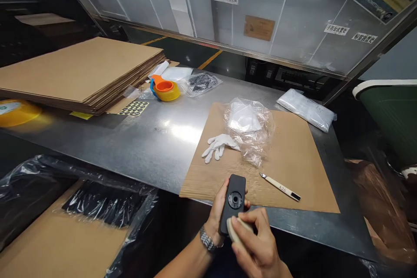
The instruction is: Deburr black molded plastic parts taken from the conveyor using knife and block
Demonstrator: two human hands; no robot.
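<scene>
My left hand [217, 213] is wrapped round a flat black plastic part [233, 202] with a round dial-like recess, held upright over the near edge of the steel table [156, 139]. My right hand [257, 243] pinches a cream-coloured pad or block [237, 228] against the lower end of that part. Just beyond, on a brown cardboard sheet [293, 156], lie a white glove [219, 145], a crumpled clear plastic bag [250, 128] and a slim craft knife with a pale handle [280, 186].
A stack of flat cardboard [81, 69] sits at the back left beside an orange and yellow tape dispenser [165, 89], a sticker sheet [133, 107] and bagged black parts [202, 83]. A white bag [306, 109] lies back right. Lower left, a plastic-lined box [81, 208] holds black parts.
</scene>
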